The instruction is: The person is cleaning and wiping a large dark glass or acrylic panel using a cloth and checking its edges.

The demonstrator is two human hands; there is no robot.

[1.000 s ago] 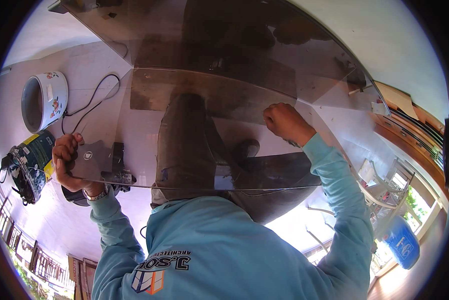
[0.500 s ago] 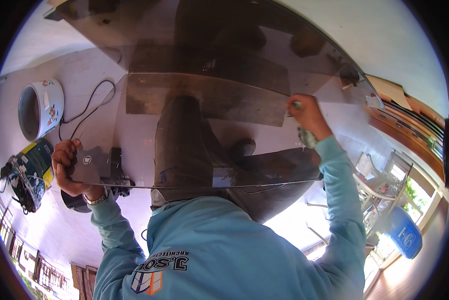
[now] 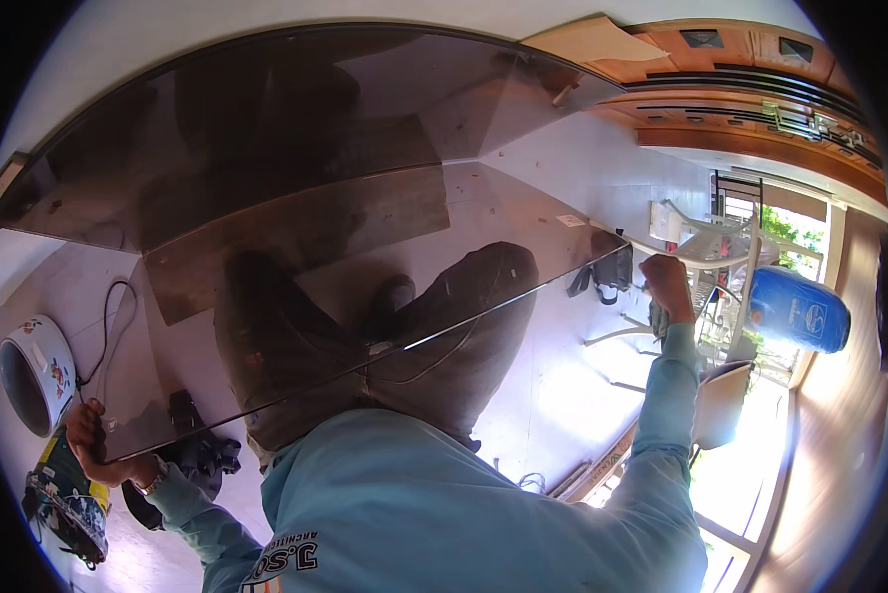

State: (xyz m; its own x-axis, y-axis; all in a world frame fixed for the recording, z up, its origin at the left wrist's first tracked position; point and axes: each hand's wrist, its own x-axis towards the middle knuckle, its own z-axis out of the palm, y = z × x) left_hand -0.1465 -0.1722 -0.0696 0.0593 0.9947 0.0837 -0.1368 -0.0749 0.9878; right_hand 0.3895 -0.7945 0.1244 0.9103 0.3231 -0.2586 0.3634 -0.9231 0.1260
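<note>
A tinted glass pane (image 3: 187, 385) stretches over my lap, its near edge slanting up from left to right. My left hand (image 3: 98, 450) is closed on its lower left corner, fingers curled over the edge. Just past the right corner, my right hand (image 3: 668, 285) makes a fist, apart from the pane. Whatever it holds, if anything, is hidden. Through the glass show my bent legs (image 3: 444, 326) and a brown flat board (image 3: 296, 237). Farther off, a large dark glassy surface (image 3: 266, 99) rises toward the wall.
At left stand a white flowered pot (image 3: 43, 371) and a dark paint-stained container (image 3: 68, 504), near a black cable (image 3: 103, 331). A black object (image 3: 197, 450) lies by my left forearm. At right are chairs (image 3: 730, 242), a blue barrel (image 3: 800, 308) and wooden panels (image 3: 750, 128).
My right hand has gone from above the pane to beyond its right corner. The view has turned, so the pane's near edge now slants. My left hand keeps its hold.
</note>
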